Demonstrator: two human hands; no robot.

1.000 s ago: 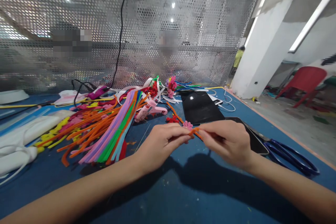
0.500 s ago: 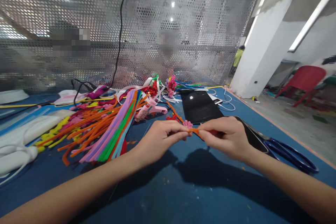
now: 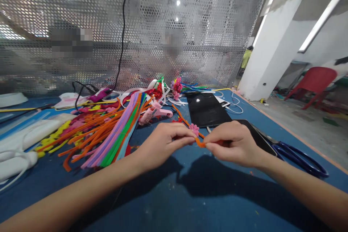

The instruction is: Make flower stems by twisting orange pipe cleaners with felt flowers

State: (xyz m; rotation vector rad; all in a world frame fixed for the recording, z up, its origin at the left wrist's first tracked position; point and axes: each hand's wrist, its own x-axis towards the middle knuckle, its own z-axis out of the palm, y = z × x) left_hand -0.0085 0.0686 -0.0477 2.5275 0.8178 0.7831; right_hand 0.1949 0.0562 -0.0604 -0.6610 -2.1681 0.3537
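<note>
An orange pipe cleaner (image 3: 200, 143) is bent between my two hands above the blue table. My left hand (image 3: 165, 143) pinches one end of it between thumb and fingertips. The other end is pinched in my right hand (image 3: 235, 143), whose fingers hide part of it. Just behind the pinch point shows a pink pipe-cleaner flower (image 3: 194, 129). Another orange pipe cleaner (image 3: 179, 113) lies on the table behind the flower; whether it joins the flower is unclear.
Left of my hands lies a bundle of coloured pipe cleaners (image 3: 122, 130), beside a pink glue gun (image 3: 154, 112). A black tablet (image 3: 208, 108) lies behind. Blue-handled scissors (image 3: 299, 156) rest at the right near the table edge. A perforated metal panel (image 3: 152, 25) stands behind the table.
The orange pipe cleaner between my fingertips, nearly straight before, now bends down into a small angle. My right hand has shifted slightly lower, and the view has moved a little.
</note>
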